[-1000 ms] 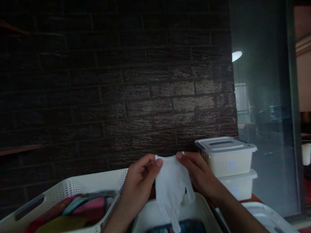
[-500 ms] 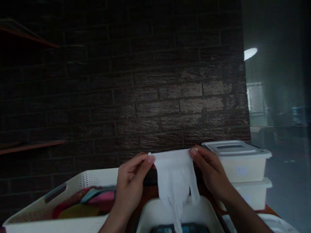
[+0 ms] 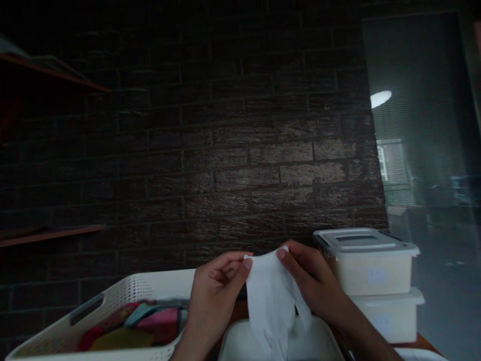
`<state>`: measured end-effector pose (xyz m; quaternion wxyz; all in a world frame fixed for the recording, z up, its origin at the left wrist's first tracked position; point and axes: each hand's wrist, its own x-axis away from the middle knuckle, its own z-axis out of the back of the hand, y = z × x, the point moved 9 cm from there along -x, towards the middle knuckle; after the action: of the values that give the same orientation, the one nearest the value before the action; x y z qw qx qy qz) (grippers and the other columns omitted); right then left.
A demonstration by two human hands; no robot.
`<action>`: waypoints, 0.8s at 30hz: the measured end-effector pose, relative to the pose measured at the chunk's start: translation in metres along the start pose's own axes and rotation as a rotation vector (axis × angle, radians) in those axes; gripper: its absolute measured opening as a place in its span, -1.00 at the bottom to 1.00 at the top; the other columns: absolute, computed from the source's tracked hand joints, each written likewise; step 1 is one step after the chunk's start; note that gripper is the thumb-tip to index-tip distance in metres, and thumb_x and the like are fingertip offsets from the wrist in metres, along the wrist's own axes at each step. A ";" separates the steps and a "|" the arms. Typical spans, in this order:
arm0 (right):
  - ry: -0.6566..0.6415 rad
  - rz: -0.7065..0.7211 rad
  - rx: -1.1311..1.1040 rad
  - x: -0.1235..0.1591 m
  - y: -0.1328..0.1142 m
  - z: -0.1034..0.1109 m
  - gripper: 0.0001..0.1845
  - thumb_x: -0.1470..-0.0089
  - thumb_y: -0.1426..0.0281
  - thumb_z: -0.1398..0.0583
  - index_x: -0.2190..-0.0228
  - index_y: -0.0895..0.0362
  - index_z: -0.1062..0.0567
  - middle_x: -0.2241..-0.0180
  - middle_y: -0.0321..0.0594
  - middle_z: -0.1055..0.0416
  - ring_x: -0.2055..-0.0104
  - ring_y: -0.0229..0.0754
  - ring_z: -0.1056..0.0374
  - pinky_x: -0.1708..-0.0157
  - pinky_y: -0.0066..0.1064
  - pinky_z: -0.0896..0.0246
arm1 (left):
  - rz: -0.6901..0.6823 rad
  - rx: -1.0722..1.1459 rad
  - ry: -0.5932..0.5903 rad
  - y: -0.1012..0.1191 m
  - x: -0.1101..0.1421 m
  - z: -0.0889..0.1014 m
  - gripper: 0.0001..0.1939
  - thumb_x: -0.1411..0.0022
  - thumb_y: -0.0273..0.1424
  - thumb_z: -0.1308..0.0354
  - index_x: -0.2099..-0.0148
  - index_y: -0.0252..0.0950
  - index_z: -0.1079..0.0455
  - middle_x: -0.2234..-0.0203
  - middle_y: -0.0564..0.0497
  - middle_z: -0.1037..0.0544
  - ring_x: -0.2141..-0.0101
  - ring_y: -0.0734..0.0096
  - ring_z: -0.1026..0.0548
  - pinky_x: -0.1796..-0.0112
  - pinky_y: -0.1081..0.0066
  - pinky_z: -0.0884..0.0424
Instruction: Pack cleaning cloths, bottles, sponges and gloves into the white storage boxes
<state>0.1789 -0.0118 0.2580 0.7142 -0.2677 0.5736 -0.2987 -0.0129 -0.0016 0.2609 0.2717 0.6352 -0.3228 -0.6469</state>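
Note:
A thin white glove (image 3: pixel 271 301) hangs fingers down between my two hands, its cuff at the top. My left hand (image 3: pixel 221 283) pinches the left corner of the cuff between thumb and fingers. At the right corner, my right hand (image 3: pixel 306 271) grips the cuff the same way. The cuff edge sags slightly between them. Below the glove stands a white bin (image 3: pixel 236 341), and the glove's lower fingers hang in front of its opening; what lies inside is mostly hidden.
On the left is a white perforated basket (image 3: pixel 161 278) holding colourful cloth items (image 3: pixel 158 323). Two stacked white lidded boxes (image 3: pixel 372 276) stand at the right. Behind rises a dark brick wall (image 3: pixel 225 150), with shelves (image 3: pixel 56 234) at the left and a glass panel (image 3: pixel 424 150) at the right.
My hands have come closer together, so the stretched cuff has gone slack and narrower. The whole view has shifted, with hands and glove now lower in the picture.

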 end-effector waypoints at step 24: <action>0.053 -0.068 -0.161 0.004 0.001 0.011 -0.55 -0.30 0.07 -0.21 0.47 0.14 -0.40 0.51 -0.34 -0.18 0.45 -0.30 -0.11 0.50 -0.45 0.01 | 0.029 0.076 0.024 0.002 0.003 0.007 -0.80 -0.28 -0.23 -0.34 0.22 -0.27 -0.53 0.39 -0.01 -0.59 0.34 0.38 -0.51 0.30 0.47 -0.38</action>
<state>0.1904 -0.0138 0.2566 0.6644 -0.3353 0.6052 -0.2826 -0.0197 -0.0043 0.2601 0.2606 0.6481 -0.3533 -0.6223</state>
